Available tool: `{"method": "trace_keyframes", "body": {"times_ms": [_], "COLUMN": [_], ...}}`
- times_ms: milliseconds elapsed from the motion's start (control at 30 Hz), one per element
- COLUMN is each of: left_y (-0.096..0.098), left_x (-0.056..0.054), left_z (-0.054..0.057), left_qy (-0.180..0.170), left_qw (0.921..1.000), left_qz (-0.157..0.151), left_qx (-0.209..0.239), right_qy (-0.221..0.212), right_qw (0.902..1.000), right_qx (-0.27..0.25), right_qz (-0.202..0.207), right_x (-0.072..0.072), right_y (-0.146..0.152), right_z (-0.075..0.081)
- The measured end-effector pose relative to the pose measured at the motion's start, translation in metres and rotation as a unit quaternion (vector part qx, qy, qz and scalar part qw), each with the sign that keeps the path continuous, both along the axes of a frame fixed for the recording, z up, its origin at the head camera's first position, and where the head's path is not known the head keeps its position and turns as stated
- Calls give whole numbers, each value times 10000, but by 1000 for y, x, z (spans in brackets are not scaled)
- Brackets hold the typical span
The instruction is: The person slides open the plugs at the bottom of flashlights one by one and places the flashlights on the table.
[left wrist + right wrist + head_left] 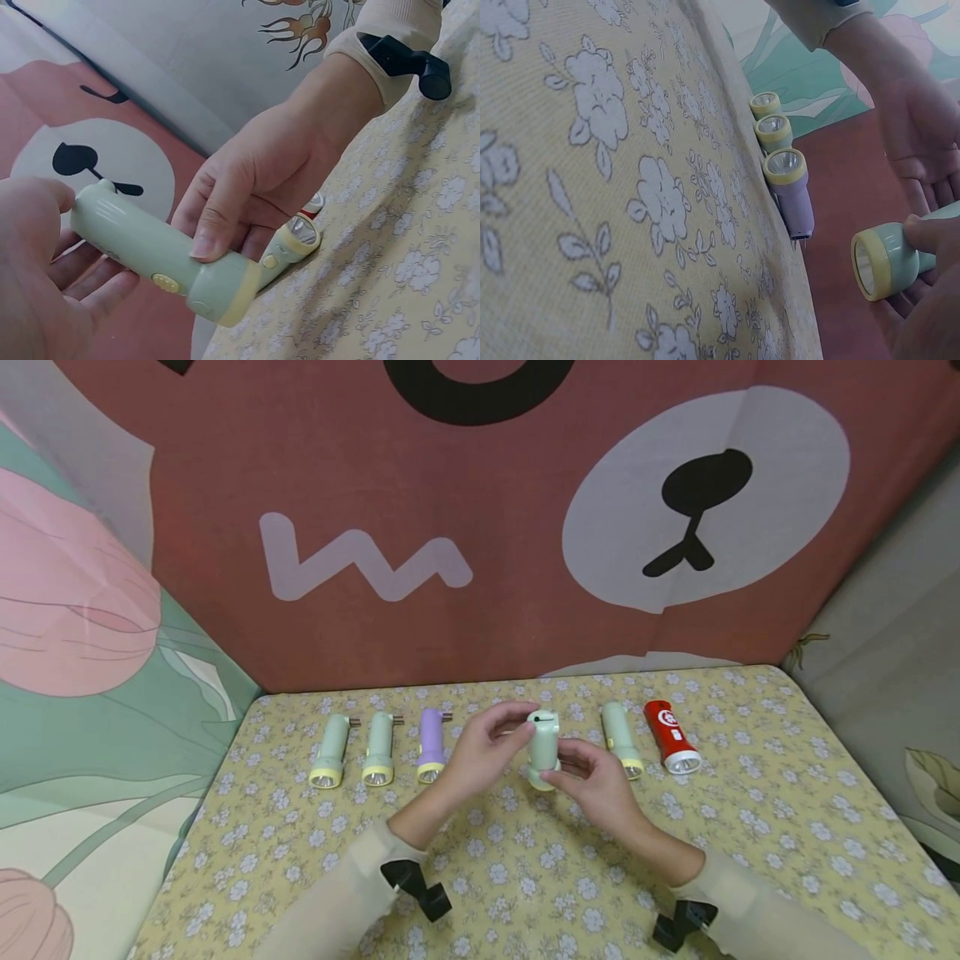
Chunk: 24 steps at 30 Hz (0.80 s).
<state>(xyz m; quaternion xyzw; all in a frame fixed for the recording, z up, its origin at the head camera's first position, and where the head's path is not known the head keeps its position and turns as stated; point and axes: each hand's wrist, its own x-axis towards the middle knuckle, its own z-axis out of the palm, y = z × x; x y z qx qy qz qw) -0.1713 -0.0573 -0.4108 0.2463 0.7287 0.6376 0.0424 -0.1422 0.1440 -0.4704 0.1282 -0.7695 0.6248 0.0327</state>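
Between both hands is a pale green flashlight (pixel 544 750) with a yellow lens rim, its tail up and its lens end down. My left hand (pixel 483 750) holds the tail end, thumb at its side. Lower down, my right hand (pixel 603 787) pinches the body near the lens head, the thumb lying across it in the left wrist view. A small slot and dark dot show on the tail. In the left wrist view, a yellow ribbed switch (pixel 166 283) sits on the flashlight's side. The right wrist view shows its yellow-rimmed lens (pixel 866 266).
Left on the flowered tablecloth (pixel 525 885) lie two pale green flashlights (pixel 330 752) (pixel 379 747) and a purple flashlight (pixel 431 739), plug prongs out. Right of my hands lie another green flashlight (pixel 618 735) and a red flashlight (pixel 670 735). A printed cloth (pixel 450 635) hangs behind.
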Motion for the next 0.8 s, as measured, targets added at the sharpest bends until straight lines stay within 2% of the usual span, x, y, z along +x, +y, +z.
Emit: {"method": "trace_keyframes", "body": {"times_ms": [167,367,500,800], "left_y": [-2,-6,-5,-3], "left_x": [1,4,4,5], "left_z": [3,10,13,15], "left_qy": [66,-619,-895,-1092], "left_qw": [10000,9978,9957,9938], "left_qz": [-24,-170,-37,228], "left_qx": [-45,169,220,36], "right_qy": [24,152,176,106], "right_qw": [10000,9998,9997,9997], "right_qx": [-45,-41,-49,-67], "right_qz": [66,129,154,195], "right_x": [0,1,2,2], "right_y": [0,-1,-3,-4], "right_z": [1,-1,-1,-2]}}
